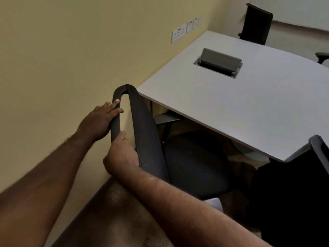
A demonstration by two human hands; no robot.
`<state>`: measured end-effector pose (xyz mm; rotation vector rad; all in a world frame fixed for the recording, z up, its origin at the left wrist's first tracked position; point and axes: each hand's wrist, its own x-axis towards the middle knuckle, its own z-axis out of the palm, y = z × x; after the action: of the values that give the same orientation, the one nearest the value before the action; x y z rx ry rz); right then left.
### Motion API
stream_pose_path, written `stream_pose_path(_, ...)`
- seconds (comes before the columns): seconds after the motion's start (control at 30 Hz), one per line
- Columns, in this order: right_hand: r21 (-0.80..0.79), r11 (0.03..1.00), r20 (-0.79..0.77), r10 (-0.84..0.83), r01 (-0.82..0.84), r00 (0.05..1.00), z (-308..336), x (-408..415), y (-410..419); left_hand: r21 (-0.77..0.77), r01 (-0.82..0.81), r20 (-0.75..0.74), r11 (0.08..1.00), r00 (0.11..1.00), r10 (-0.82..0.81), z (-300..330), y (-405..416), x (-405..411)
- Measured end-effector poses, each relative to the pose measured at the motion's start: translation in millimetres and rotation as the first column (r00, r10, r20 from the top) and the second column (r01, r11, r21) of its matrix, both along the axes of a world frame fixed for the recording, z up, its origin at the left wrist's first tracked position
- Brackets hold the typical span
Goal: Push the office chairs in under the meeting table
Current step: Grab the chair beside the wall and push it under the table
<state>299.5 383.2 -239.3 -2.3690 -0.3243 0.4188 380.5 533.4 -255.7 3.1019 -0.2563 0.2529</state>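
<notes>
A dark office chair (194, 163) stands at the near end of the white meeting table (249, 107), with its seat partly beneath the tabletop. Its backrest top (142, 122) rises beside the table's corner. My left hand (101, 120) lies flat against the outer band of the backrest frame, fingers extended. My right hand (121, 155) grips the backrest's near edge just below it. A second dark chair (293, 184) sits at the lower right by the table's edge. A third chair (256, 24) stands at the table's far side.
A yellow wall (80, 59) runs close along the left, with power sockets (179, 34) near the table's far end. A grey cable box (219, 61) with a raised lid is set in the tabletop. An armrest (322, 56) of another chair pokes in at the right edge.
</notes>
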Motion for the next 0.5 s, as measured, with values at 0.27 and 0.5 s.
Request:
stream_pose_path(0.27,0.028,0.999,-0.022,0.039,-0.039,0.999,3,-18,-22,-0.15,-0.038,-0.006,0.988,0.999,0.038,-7,-12,-29)
stream_pose_path(0.5,0.0,0.991,0.014,0.135,-0.135,0.991,-2,-43,-64,-0.148,-0.095,-0.005,0.984,0.995,0.095,-4,-45,-73)
